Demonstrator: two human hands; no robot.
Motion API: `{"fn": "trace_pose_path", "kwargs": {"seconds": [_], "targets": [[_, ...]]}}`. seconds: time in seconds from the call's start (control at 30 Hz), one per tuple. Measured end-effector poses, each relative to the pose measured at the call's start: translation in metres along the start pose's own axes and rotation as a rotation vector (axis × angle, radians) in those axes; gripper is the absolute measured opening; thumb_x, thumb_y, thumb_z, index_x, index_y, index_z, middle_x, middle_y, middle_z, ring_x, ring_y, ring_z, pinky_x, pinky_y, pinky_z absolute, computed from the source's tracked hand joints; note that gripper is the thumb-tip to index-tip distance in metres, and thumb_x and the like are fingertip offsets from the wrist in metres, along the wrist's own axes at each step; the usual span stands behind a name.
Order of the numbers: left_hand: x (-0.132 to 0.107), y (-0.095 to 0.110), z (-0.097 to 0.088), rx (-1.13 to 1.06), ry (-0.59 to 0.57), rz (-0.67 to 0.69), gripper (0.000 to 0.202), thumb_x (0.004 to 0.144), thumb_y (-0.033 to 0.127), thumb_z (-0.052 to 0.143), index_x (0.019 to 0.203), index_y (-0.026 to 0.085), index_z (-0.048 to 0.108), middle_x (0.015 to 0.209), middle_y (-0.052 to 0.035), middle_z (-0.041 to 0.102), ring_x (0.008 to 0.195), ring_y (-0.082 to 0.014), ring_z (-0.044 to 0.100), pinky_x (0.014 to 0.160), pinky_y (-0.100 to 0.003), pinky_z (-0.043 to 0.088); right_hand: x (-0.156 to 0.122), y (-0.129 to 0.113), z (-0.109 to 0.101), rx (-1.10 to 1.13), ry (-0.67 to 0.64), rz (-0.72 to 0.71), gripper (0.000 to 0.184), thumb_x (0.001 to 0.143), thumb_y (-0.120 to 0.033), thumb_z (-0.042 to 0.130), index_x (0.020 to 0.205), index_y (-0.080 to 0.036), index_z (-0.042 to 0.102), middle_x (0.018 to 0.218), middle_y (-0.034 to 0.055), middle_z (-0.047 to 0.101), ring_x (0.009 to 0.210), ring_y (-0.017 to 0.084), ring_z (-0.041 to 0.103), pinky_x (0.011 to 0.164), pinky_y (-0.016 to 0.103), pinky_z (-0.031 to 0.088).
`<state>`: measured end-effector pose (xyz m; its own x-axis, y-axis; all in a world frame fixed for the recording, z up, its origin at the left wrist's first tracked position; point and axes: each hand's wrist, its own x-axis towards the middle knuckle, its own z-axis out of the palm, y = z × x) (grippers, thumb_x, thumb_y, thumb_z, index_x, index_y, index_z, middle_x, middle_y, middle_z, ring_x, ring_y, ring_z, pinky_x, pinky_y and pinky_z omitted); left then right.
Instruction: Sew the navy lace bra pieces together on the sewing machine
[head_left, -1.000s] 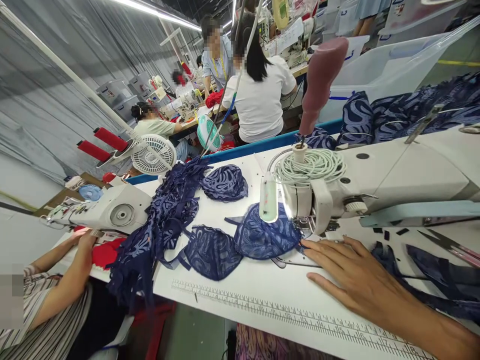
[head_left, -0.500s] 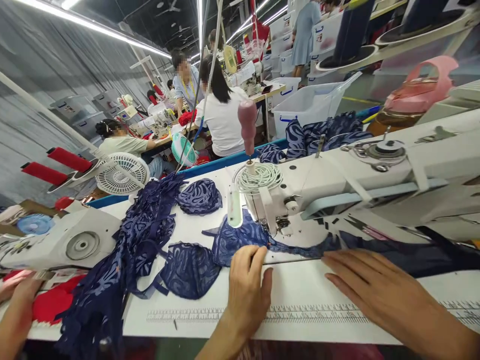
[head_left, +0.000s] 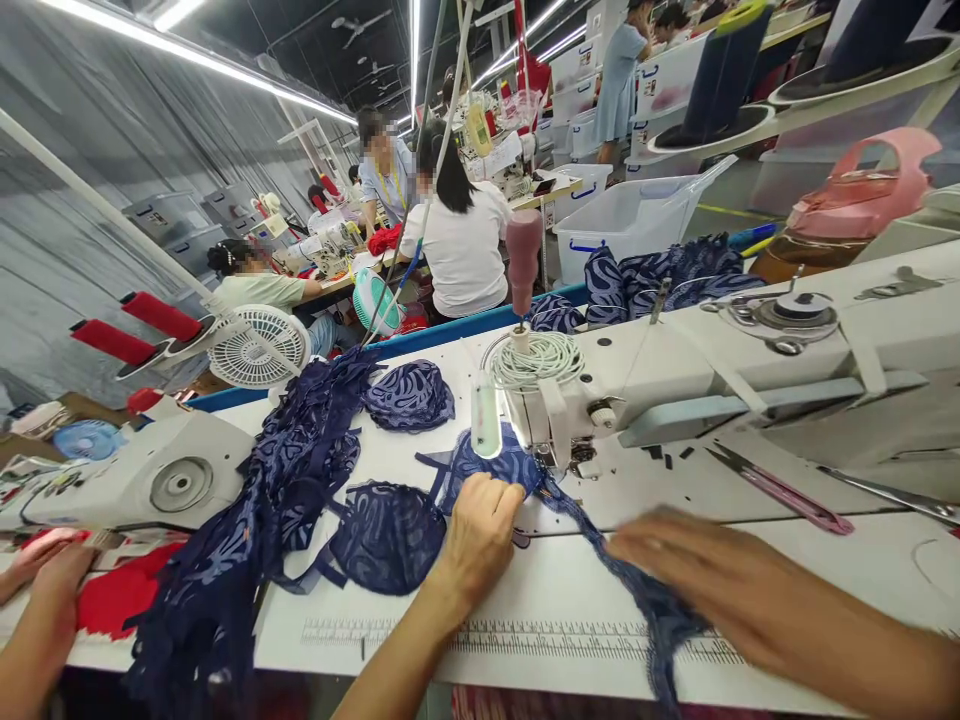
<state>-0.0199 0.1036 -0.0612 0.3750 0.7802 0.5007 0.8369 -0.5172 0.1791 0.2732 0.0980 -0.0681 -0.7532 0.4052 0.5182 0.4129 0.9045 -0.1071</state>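
Navy lace cup (head_left: 515,464) lies at the sewing machine (head_left: 652,365), left hand (head_left: 484,530) curled on its edge, right hand (head_left: 705,565) blurred by the lace strip (head_left: 661,640), both grips unclear; even, pucker-free guiding seems wisest.

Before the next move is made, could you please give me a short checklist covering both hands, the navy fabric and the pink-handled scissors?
1. Left hand at the navy cup: ok, fingers curled at its near edge.
2. Right hand gripping the navy lace strip: cannot tell, the hand is blurred.
3. Strip lying straight and flat: not ok, it slants toward the table's front edge and bunches near the right hand.
4. Pink-handled scissors clear of the fabric: ok, they lie apart, to the right.
5. Needle raised or lowered: cannot tell, too small to make out.
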Motion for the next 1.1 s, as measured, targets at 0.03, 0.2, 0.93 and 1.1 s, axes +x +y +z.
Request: {"fn": "trace_pose_path", "kwargs": {"seconds": [0.03,0.2,0.93,1.1], "targets": [[0.004,0.0,0.002,-0.006,0.004,-0.024,0.034,0.093,0.0,0.031,0.097,0.016,0.061,0.08,-0.0056,0.062,0.077,-0.0191,0.06,0.075,-0.034,0.053,0.017,0.017,-0.002,0.063,-0.033,-0.034,0.065,0.086,0.001,0.036,0.138,-0.03,0.058,0.127,0.0015,0.066,0.113,0.014,0.064,0.096,0.021,0.052],[0.024,-0.004,0.005,-0.082,-0.011,-0.066,0.012,0.1,0.023,0.048,0.106,0.016,0.056,0.087,-0.004,0.064,0.08,-0.0168,0.063,0.073,-0.028,0.053,0.052,0.047,0.026,0.072,-0.127,-0.012,0.075,0.071,0.008,0.036,0.135,-0.023,0.058,0.128,0.006,0.065,0.112,0.017,0.061,0.095,0.032,0.05],[0.018,0.018,0.014,0.177,-0.018,0.144,0.023,0.09,0.006,0.053,0.107,0.014,0.067,0.082,-0.003,0.066,0.077,-0.0179,0.062,0.093,-0.042,0.042,0.051,0.029,0.041,0.092,0.077,-0.027,0.061,0.07,0.001,0.045,0.124,-0.018,0.064,0.119,0.0021,0.072,0.101,0.018,0.062,0.114,0.04,0.023],[0.021,0.008,0.027,0.197,0.018,0.15,0.021,0.09,0.007,0.053,0.105,0.013,0.066,0.075,-0.0011,0.063,0.07,-0.0162,0.059,0.079,-0.035,0.042,0.046,0.034,0.05,0.112,0.019,-0.009,0.07,0.073,-0.002,0.045,0.14,-0.019,0.056,0.118,0.0026,0.072,0.1,0.02,0.061,0.117,0.041,0.019]]}}
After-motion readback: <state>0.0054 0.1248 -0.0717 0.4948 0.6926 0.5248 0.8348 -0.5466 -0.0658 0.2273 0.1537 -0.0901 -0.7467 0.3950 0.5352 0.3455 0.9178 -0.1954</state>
